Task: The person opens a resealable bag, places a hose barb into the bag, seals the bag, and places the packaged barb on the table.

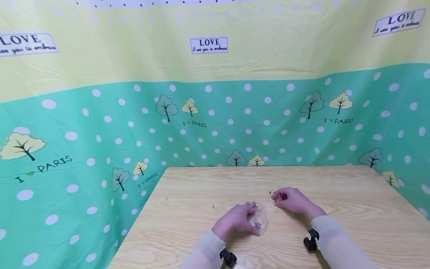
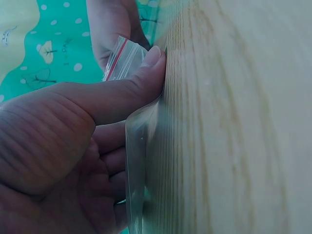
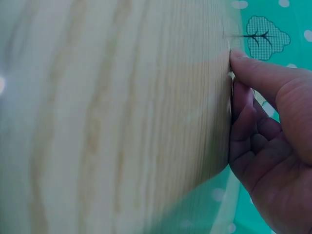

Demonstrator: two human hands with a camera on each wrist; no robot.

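A clear zip bag (image 1: 263, 215) is lying on the tabletop (image 1: 362, 201), between the two hands, with several small metal pieces (image 1: 257, 225) showing through its film. The left hand (image 1: 235, 219) is holding the bag, its thumb pressing on the film and its fingers bending around the far side; in the left wrist view a red strip (image 2: 116, 61) is standing out near the thumb tip, apparently marking the mouth. The right hand (image 1: 293, 200) is resting low over the wood beyond the bag, thumb and forefinger forming a narrow gap, the other fingers curling in; whether anything is sitting between those tips, I cannot tell. A tiny dark piece (image 1: 270, 192) is lying just beside them. For handling pieces this small, meeting the wood with the fingertips and pinching from both sides would probably be surer than nipping from above, while a light left hold would be steadying the bag without squeezing its mouth flat. Farther left, a small upright-looking piece (image 1: 213, 206) and a faint, thin one (image 1: 167, 198) are lying well apart, so easy to overlook. Behind everything, a green and yellow curtain (image 1: 198, 123) is hanging.
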